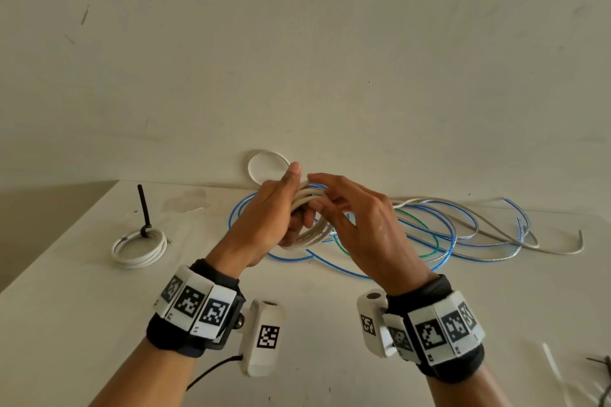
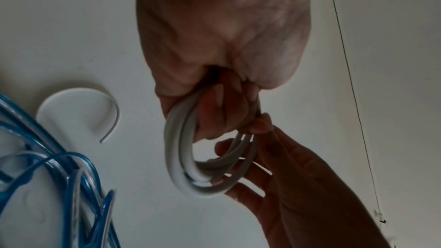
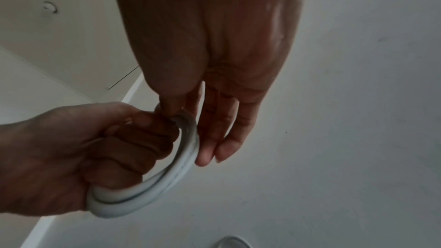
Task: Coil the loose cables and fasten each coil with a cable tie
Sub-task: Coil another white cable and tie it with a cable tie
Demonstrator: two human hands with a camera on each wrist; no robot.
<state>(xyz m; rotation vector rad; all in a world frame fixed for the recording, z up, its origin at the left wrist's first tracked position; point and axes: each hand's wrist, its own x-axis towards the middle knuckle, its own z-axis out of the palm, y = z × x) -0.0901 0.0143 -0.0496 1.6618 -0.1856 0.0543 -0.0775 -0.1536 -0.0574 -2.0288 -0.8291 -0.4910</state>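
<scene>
A white cable coil [image 1: 313, 235] of several turns is held above the table in front of me. My left hand [image 1: 291, 208] grips one side of it in a closed fist, thumb up. In the left wrist view the coil [image 2: 181, 167] hangs from that fist. My right hand [image 1: 334, 205] meets the coil from the right with straight, spread fingers [image 3: 222, 135] lying along its outer edge [image 3: 188, 148]. Its thumb [image 2: 261, 123] touches the strands near the top. On the left of the table lies a second white coil [image 1: 139, 249], bound with a black cable tie [image 1: 144, 208].
Loose blue cables [image 1: 439, 231], a green one [image 1: 426, 235] and a grey one [image 1: 515, 235] sprawl across the table behind my hands. A single white cable loop [image 1: 256, 158] lies by the wall. Spare cable ties [image 1: 555, 370] are at the near right edge. The table's left edge [image 1: 56, 241] drops away.
</scene>
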